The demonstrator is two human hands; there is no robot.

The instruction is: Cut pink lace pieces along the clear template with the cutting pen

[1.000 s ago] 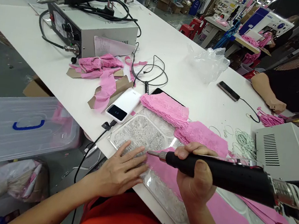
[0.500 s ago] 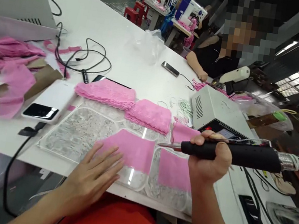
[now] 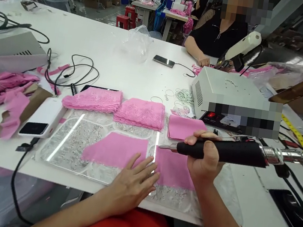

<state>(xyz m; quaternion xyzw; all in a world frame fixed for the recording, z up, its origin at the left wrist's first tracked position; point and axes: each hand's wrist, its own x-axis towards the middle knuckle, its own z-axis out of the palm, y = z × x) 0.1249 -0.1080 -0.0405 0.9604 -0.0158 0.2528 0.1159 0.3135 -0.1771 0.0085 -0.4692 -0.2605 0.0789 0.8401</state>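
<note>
My right hand is wrapped round a black-handled tool with a thin metal tip pointing left. That tip is over the upper left corner of a square pink cloth piece. With fingers spread, my left hand rests at the lower right edge of a slanted pink cloth piece, its fingertips near the square piece. Both pieces lie flat on a clear patterned mat. Behind them are two stacks of pink lace pieces and a folded plain pink stack.
A grey control box stands at the right behind the tool. At the left are a white power bank, looped black cables and pink scraps. Across the table a person sits near a phone.
The view has turned and levelled. My left hand has moved right across the slanted piece, and the tool tip now sits over the square piece's corner. My right hand keeps its hold.
</note>
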